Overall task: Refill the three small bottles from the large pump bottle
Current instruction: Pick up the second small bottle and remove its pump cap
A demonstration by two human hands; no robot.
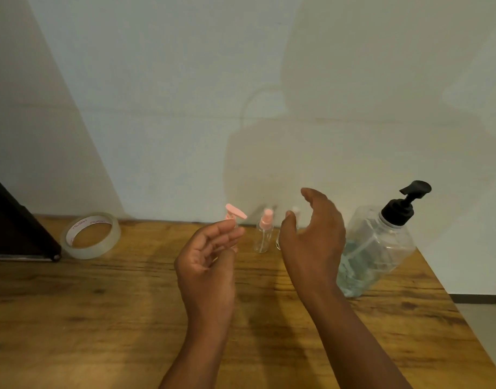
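Large clear pump bottle (376,248) upright, partly filled — three small pink-topped bottles (263,234) just left

Wooden table (100,318), brown grain with dark knots, runs up against a pale wall (185,94); a roll of clear tape (90,235) lies flat near the table's back left corner, just beside the wall, its white inner core printed with small reddish lettering too small to read. A dark slanted object (13,226) sits at the table's left edge, its lower end touching or almost touching the tape roll; what it is cannot be told; a strip of pale floor with dark baseboard (482,300) shows past the table's right edge.
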